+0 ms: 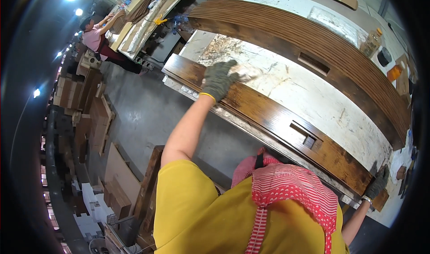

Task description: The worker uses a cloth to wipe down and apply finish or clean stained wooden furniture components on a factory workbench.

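A long, glossy brown wooden board [268, 107] with a rectangular cutout lies along the near edge of the white, stained worktop [286, 75]. My left hand [218, 80], in a dark grey-green glove with a yellow cuff, is pressed down across the left part of this board, its fingers bent. Beside its fingers shows a pale, crumpled patch [248, 72], perhaps a cloth; what lies under the palm is hidden. My right hand [377, 183], gloved alike, grips the board's right end, partly in shadow.
A long grooved brown panel [286, 28] with a slot stands behind the board. A bottle [371, 42], a dark round item [384, 56] and an orange container [394, 73] sit at the far right. Stacked wood pieces [80, 90] are on the left floor. A co-worker [96, 39] works at another bench.
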The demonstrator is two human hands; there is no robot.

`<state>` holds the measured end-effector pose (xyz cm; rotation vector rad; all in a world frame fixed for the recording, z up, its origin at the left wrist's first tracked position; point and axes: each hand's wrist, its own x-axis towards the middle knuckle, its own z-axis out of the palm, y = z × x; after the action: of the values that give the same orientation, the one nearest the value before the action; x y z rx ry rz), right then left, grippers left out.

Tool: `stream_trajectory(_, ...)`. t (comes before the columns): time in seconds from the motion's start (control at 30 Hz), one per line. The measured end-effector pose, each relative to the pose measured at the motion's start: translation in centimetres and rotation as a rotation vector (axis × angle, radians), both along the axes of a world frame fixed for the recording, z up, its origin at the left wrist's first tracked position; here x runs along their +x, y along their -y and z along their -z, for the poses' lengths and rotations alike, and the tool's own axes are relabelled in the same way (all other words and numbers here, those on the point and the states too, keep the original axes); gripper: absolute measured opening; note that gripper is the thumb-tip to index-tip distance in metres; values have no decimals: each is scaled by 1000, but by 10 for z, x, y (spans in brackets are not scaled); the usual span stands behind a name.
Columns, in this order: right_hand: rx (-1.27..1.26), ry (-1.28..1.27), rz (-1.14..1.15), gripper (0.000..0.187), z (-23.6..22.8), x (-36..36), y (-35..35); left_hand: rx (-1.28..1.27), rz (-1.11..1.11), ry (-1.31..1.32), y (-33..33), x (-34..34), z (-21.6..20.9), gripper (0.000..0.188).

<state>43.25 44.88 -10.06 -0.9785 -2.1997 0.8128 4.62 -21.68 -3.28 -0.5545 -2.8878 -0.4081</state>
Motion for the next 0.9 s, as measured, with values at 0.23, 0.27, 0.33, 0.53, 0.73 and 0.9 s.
stream_trajectory(0.23,-2,45,50,39,13,8,-19,-92,-353,7,103,-79,9,51)
stream_trajectory(0.27,103,83,-22,40,20,15,-29,-161,-430,-30,115,-87,0,50)
stream_trajectory(0.33,208,120,-103,42,25,10,-35,40,-482,-166,138,-97,-10,50)
stream_trajectory(0.53,-398,-179,193,44,13,-14,-4,295,9,53,47,-33,-25,44)
stream_trajectory(0.73,-188,-29,41,41,13,-39,41,122,48,-130,79,-38,10,41)
stream_trajectory(0.9,-57,119,33,42,17,-27,25,-39,-258,-90,158,-108,13,40)
